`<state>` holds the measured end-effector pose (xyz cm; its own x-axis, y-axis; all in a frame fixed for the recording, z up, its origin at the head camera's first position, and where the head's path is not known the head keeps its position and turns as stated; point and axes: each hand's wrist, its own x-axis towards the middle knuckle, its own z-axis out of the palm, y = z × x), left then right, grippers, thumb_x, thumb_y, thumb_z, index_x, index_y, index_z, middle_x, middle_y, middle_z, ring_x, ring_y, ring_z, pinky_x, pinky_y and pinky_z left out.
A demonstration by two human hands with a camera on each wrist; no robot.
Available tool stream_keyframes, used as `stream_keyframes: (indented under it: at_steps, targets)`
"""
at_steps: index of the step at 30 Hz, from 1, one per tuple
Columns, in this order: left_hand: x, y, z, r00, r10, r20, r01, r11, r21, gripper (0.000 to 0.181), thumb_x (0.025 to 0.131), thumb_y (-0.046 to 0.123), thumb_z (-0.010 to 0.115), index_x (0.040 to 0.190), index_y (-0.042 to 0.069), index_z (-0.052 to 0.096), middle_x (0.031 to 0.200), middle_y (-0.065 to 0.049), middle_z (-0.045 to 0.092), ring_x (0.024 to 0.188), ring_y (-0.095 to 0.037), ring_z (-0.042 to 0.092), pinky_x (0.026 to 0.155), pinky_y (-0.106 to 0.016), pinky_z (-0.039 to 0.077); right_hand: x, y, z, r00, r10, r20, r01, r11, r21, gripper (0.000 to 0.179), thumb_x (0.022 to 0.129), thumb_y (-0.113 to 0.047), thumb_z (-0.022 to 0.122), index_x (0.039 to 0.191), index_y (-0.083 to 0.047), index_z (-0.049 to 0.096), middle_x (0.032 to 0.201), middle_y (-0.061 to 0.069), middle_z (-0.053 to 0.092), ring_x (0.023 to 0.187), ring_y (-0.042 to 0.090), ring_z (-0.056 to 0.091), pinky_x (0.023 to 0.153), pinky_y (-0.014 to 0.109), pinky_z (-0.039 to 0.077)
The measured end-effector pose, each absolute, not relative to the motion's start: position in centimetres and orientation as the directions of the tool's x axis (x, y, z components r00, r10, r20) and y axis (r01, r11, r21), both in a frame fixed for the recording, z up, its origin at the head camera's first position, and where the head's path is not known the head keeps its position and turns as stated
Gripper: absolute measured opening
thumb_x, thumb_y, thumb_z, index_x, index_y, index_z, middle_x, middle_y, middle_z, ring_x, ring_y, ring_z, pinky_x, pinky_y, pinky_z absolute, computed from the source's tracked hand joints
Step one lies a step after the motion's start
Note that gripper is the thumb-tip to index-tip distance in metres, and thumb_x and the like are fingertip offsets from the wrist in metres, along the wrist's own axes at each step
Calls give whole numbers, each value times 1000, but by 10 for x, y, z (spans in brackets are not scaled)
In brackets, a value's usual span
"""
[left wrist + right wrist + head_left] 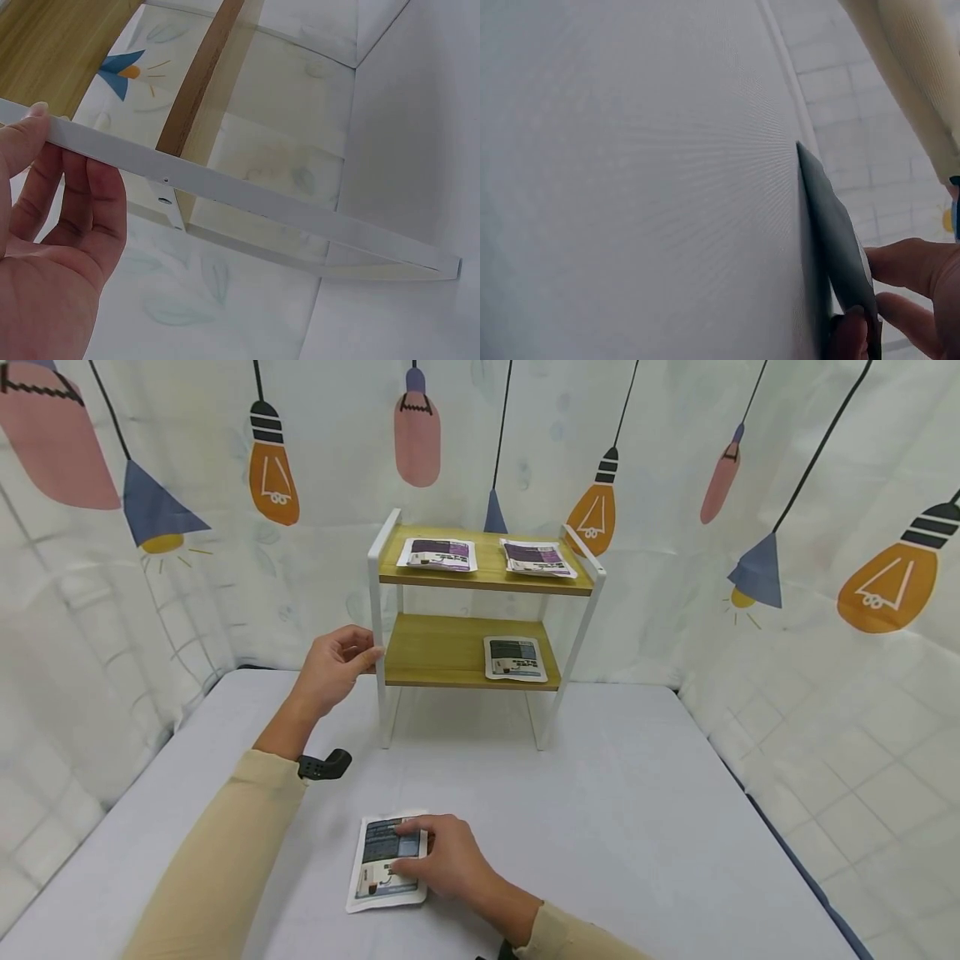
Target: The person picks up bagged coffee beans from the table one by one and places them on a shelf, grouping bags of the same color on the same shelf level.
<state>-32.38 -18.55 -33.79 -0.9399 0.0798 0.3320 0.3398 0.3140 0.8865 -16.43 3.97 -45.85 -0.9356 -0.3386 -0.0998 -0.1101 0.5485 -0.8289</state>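
My left hand (337, 664) pinches the white front-left post of a two-tier shelf rack (465, 685). In the left wrist view, thumb and fingers (105, 202) lie on either side of that white frame bar (247, 191). Lower down, my right hand (450, 856) grips the right edge of a flat white pouch (375, 877) with a dark label. The right wrist view has the pouch (836, 225) tilted, with fingertips on both its faces and a dark shadow beneath it.
On the rack's top board lie two pouches with purple labels, a left pouch (438, 554) and a right pouch (538, 558). Another dark-labelled pouch (515, 658) lies on the lower board. Behind the white-covered table (637, 827) hangs a lamp-patterned curtain (330, 435).
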Motion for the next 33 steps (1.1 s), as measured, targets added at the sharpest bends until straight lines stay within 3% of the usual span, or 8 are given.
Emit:
stream_keyframes:
  at_steps: [4, 7, 11, 21, 27, 33]
  targets:
    - [-324, -186, -339, -942, 77, 327, 334, 307, 891, 27, 100, 25, 68, 118, 6, 65, 107, -6, 66, 99, -11, 68, 83, -16, 58, -164, 41, -458, -936, -339, -96, -98, 513, -853, 39, 77, -20, 90, 113, -28, 79, 115, -8, 69, 89, 8, 54, 69, 20, 46]
    - [-324, -185, -339, -943, 73, 325, 332, 304, 893, 25, 100, 25, 68, 117, 6, 66, 105, -4, 66, 99, -12, 67, 83, -17, 58, -164, 41, -459, -942, -324, -91, -97, 520, -849, 38, 77, -19, 89, 113, -28, 79, 124, -5, 71, 106, 13, 61, 90, 31, 56]
    - [-323, -185, -339, -942, 75, 326, 333, 301, 894, 26, 100, 24, 68, 118, 5, 65, 106, -6, 66, 100, -13, 67, 83, -17, 58, -166, 42, -462, -944, -315, -94, -90, 524, -847, 39, 77, -20, 89, 114, -28, 79, 128, -5, 71, 124, 21, 61, 110, 49, 49]
    - [-323, -185, -337, -946, 78, 315, 323, 311, 894, 31, 100, 26, 67, 123, 4, 63, 112, -9, 65, 103, -16, 67, 84, -16, 58, -168, 46, -461, -935, -337, -112, -66, 474, -878, 37, 78, -18, 89, 112, -28, 80, 130, 0, 70, 113, 14, 61, 98, 36, 55]
    - [-323, -185, -338, -950, 74, 305, 312, 315, 896, 28, 100, 26, 67, 121, 8, 65, 114, -9, 66, 105, -17, 66, 85, -17, 58, -168, 47, -462, -939, -318, -129, -39, 471, -881, 37, 78, -16, 88, 111, -30, 80, 130, 1, 70, 126, 22, 60, 112, 51, 46]
    - [-323, -185, -338, -949, 74, 307, 315, 312, 896, 28, 101, 26, 67, 121, 7, 65, 114, -10, 65, 106, -18, 66, 86, -16, 58, -168, 47, -464, -942, -307, -136, -25, 469, -883, 37, 77, -17, 89, 110, -32, 80, 131, 1, 70, 132, 28, 57, 116, 57, 40]
